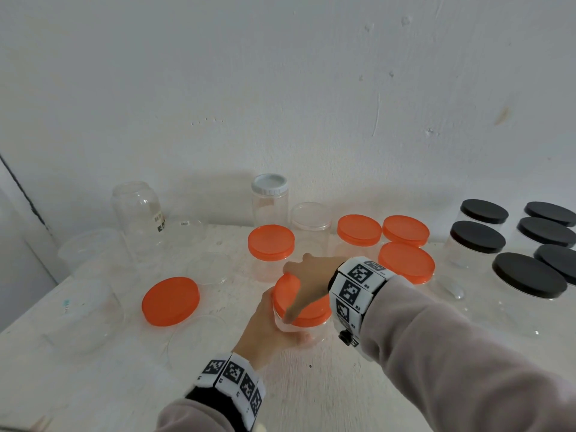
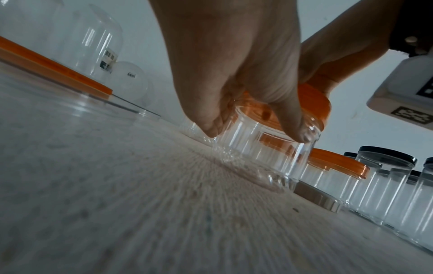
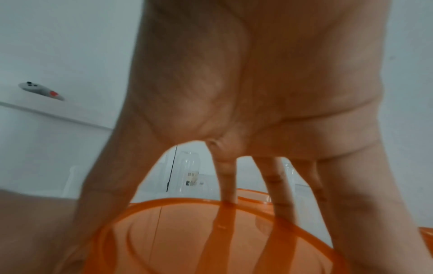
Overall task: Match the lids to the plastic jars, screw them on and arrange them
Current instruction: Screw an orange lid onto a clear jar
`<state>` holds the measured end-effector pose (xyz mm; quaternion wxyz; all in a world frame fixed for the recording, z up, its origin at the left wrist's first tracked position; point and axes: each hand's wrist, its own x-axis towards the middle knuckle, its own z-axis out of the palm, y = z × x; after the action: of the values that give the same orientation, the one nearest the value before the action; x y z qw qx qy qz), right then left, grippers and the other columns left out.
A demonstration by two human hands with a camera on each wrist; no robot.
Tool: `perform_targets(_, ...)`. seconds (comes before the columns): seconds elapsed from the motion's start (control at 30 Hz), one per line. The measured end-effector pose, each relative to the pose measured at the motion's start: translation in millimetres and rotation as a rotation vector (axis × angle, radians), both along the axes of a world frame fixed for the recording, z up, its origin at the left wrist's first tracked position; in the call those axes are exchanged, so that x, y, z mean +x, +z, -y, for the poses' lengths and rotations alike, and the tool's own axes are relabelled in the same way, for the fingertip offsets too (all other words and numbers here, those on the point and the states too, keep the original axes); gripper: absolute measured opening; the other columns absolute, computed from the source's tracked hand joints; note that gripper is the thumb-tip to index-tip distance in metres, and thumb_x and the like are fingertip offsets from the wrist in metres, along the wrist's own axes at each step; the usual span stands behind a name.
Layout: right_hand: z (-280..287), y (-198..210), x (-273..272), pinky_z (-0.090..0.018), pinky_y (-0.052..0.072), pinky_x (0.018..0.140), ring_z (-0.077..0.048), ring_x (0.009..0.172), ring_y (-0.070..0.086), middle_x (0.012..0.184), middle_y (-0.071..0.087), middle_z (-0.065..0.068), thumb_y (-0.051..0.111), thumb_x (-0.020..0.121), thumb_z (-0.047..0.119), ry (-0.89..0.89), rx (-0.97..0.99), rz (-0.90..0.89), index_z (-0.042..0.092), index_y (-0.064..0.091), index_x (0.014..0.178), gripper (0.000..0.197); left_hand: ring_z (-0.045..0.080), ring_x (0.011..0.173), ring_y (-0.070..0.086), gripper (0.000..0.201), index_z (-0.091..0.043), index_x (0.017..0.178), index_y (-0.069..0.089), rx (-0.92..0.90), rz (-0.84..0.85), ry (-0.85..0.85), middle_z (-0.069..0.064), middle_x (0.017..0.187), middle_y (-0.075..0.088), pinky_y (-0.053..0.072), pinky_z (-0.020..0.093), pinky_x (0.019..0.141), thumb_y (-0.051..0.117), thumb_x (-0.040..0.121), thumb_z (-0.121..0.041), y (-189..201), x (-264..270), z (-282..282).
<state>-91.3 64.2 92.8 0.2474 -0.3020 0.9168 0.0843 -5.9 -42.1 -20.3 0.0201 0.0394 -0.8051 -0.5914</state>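
Observation:
A clear plastic jar [image 1: 294,330] [image 2: 262,155] stands on the white table near its middle. My left hand [image 1: 268,325] [image 2: 236,74] grips the jar's wall, fingers curled round it. An orange lid [image 1: 307,310] [image 2: 316,103] [image 3: 211,241] sits on the jar's mouth. My right hand [image 1: 311,275] [image 3: 257,92] reaches over the lid from above, its fingers and thumb spread round the lid's rim. A loose orange lid [image 1: 170,301] lies to the left.
Several orange-lidded jars [image 1: 405,263] stand behind the hands, several black-lidded jars [image 1: 526,279] at the right. Open clear jars [image 1: 140,213] and tubs [image 1: 90,254] crowd the back left, with a white-lidded jar [image 1: 269,198] by the wall.

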Motion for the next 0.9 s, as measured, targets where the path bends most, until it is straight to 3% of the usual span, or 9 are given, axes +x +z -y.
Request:
perform_targets(0.13,-1,-5,3,-0.042,0.040,0.077,-0.029,0.117,0.051,0.135,0.044,-0.007,0.059,0.063,0.084,-0.066,-0.022,-0.038,0.022,0.029,0.144,0.107,0.005,0.114,0.049,0.094,-0.036,0.130,0.028,-0.013,0.061,0.034,-0.013,0.124,0.050,0.041,0.025,0.093,0.088,0.060,-0.017,-3,0,1)
perform_targets(0.2,-1,-2,3,-0.045,0.042,0.082,-0.031,0.123,0.048,0.142,0.040,-0.007,0.063,0.061,0.082,-0.047,0.013,-0.029,0.026,0.022,0.148,0.112,0.000,0.110,0.049,0.094,-0.041,0.126,0.027,-0.004,0.061,0.016,-0.017,0.123,0.049,0.040,0.022,0.089,0.089,0.058,-0.019,-5,-1,2)
perform_targets(0.27,-1,3,2,-0.050,0.042,0.088,-0.033,0.129,0.042,0.148,0.030,-0.004,0.073,0.059,0.073,0.004,0.044,0.013,0.040,0.010,0.149,0.115,-0.009,0.104,0.050,0.088,-0.044,0.115,0.030,0.017,0.045,-0.008,-0.023,0.119,0.047,0.042,0.011,0.079,0.091,0.057,-0.018,-5,-1,1)
perform_targets(0.37,-1,6,-1,-0.044,0.041,0.079,-0.031,0.124,0.044,0.142,0.031,0.001,0.080,0.060,0.061,0.048,0.038,0.046,0.049,0.014,0.146,0.108,-0.020,0.097,0.052,0.080,-0.045,0.108,0.038,0.034,0.002,-0.021,-0.026,0.111,0.052,0.045,0.003,0.069,0.090,0.057,-0.012,-4,-2,0)
perform_targets(0.5,-2,-2,0,-0.042,0.040,0.075,-0.030,0.118,0.050,0.138,0.040,-0.004,0.063,0.062,0.081,-0.008,0.007,-0.004,0.032,0.026,0.145,0.103,-0.008,0.106,0.048,0.090,-0.043,0.122,0.031,0.026,0.023,-0.002,-0.022,0.120,0.048,0.040,0.011,0.076,0.089,0.058,-0.020,-3,0,1)
perform_targets(0.63,-4,-3,-1,-0.038,0.038,0.072,-0.027,0.114,0.054,0.133,0.050,-0.004,0.059,0.064,0.084,-0.048,-0.002,-0.037,0.018,0.032,0.143,0.107,0.003,0.113,0.048,0.095,-0.039,0.127,0.025,0.008,0.043,0.010,-0.014,0.126,0.048,0.041,0.023,0.090,0.088,0.059,-0.017,-4,-1,1)
perform_targets(0.77,-4,3,1,-0.044,0.041,0.080,-0.031,0.125,0.046,0.143,0.033,-0.002,0.077,0.062,0.065,0.037,0.022,0.003,0.039,0.013,0.149,0.111,0.000,0.112,0.047,0.099,-0.035,0.133,0.025,0.018,0.051,0.003,-0.018,0.125,0.045,0.040,0.023,0.092,0.089,0.060,-0.016,-3,-1,1)
perform_targets(0.83,-3,4,1,-0.043,0.040,0.080,-0.030,0.126,0.044,0.142,0.031,0.002,0.081,0.064,0.055,0.068,0.008,0.027,0.047,0.015,0.147,0.106,-0.007,0.108,0.047,0.097,-0.039,0.129,0.026,0.039,0.038,-0.012,-0.022,0.122,0.046,0.038,0.014,0.084,0.089,0.059,-0.015,-3,-1,1)
perform_targets(0.9,-2,3,1,-0.041,0.039,0.078,-0.028,0.124,0.045,0.140,0.033,0.002,0.078,0.065,0.059,0.075,0.000,0.029,0.047,0.019,0.146,0.101,-0.012,0.106,0.047,0.092,-0.044,0.124,0.029,0.049,0.027,-0.019,-0.024,0.120,0.048,0.039,0.010,0.079,0.088,0.059,-0.014,-3,0,1)
